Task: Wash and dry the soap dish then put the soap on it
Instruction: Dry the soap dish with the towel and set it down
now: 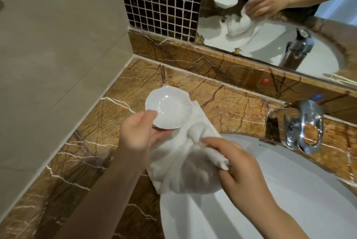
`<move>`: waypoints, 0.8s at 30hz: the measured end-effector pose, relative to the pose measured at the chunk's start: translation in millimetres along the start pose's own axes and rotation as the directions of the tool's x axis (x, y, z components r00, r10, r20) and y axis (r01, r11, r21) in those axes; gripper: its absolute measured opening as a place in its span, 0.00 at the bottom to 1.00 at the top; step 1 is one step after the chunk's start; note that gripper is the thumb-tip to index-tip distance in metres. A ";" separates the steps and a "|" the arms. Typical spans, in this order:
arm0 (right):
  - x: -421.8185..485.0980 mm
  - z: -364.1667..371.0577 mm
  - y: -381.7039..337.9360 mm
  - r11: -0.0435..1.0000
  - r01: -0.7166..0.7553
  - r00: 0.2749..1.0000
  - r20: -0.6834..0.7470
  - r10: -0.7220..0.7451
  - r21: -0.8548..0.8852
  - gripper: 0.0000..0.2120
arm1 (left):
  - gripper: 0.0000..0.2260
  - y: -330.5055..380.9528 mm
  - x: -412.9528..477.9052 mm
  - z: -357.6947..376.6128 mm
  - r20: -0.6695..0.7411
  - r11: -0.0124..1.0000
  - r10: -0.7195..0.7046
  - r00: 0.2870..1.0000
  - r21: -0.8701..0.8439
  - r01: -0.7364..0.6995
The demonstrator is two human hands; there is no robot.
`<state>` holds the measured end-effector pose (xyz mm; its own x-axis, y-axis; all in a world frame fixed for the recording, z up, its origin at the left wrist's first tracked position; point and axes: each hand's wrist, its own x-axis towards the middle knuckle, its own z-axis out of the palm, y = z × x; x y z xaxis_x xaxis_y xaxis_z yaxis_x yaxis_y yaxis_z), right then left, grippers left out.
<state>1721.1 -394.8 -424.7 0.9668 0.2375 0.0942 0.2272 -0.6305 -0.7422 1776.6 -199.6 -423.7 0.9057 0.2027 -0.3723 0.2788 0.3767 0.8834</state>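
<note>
Left hand (135,134) grip pinches soap dish (169,110) rim; right hand (237,163) grip bunches white towel (183,167) below. Risk: glazed dish slips, chips on marble tabletop (92,128).

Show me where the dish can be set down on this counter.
Bare marble counter lies left of the soap dish, bordered by the grey wall. More runs behind, between dish and faucet. It is crowded over the sink rim, where both hands and the towel bunch.
</note>
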 end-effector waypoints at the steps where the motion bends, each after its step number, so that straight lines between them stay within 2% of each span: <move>1: -0.3 0.7 4.0 1.000 -0.014 0.999 -0.042 0.015 0.011 0.31 | 0.08 6.2 -1.3 -0.2 0.057 0.999 -0.018 0.998 0.036 0.016; 3: 4.3 -0.4 8.2 1.000 0.011 0.994 -0.106 -0.010 0.008 0.37 | 0.09 16.6 -8.9 2.9 0.177 0.988 -0.087 0.980 0.142 0.061; 5: 11.4 -2.5 8.1 0.998 0.065 0.988 -0.136 -0.066 -0.007 0.37 | 0.14 22.6 -16.3 7.8 0.254 0.966 -0.181 0.950 0.228 0.123; 7: 15.7 -2.8 7.9 0.992 0.124 0.982 -0.146 -0.121 0.009 0.29 | 0.17 25.3 -19.2 8.7 0.282 0.944 -0.259 0.924 0.277 0.180; 10: 16.4 -1.3 8.5 0.976 0.216 0.967 -0.142 -0.211 0.019 0.14 | 0.16 28.6 -17.1 5.4 0.337 0.925 -0.311 0.889 0.321 0.202; 13: 15.9 0.5 7.8 0.963 0.269 0.956 -0.120 -0.268 -0.004 0.10 | 0.13 26.1 -15.0 -0.5 0.392 0.922 -0.330 0.859 0.328 0.205; 15: 17.5 0.2 5.1 0.963 0.265 0.958 -0.127 -0.258 0.044 0.09 | 0.13 19.2 -12.3 -6.0 0.364 0.939 -0.294 0.884 0.282 0.196; 17: 20.1 -2.3 1.5 0.959 0.237 0.966 -0.145 -0.215 0.156 0.07 | 0.18 11.5 -10.5 -15.6 0.377 0.958 -0.190 0.906 0.274 0.087; 19: 23.1 -7.3 -1.1 0.941 0.150 0.982 -0.152 -0.108 0.303 0.05 | 0.20 8.8 -11.6 -24.8 0.494 0.937 -0.082 0.865 0.334 -0.101; 21: 26.0 -12.7 -1.7 0.919 0.049 0.990 -0.137 0.006 0.392 0.05 | 0.15 10.1 -12.1 -30.4 0.560 0.879 0.011 0.828 0.390 -0.275; 24: 28.3 -16.6 -3.1 0.876 -0.070 0.991 -0.064 0.115 0.478 0.06 | 0.10 12.2 -9.9 -33.0 0.581 0.821 0.130 0.804 0.391 -0.416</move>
<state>1749.7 -398.3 -408.8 0.9920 0.1160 0.0507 0.0750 -0.2156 -0.9736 1760.5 -167.1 -418.7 0.9496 -0.3127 -0.0190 -0.0226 -0.1286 0.9914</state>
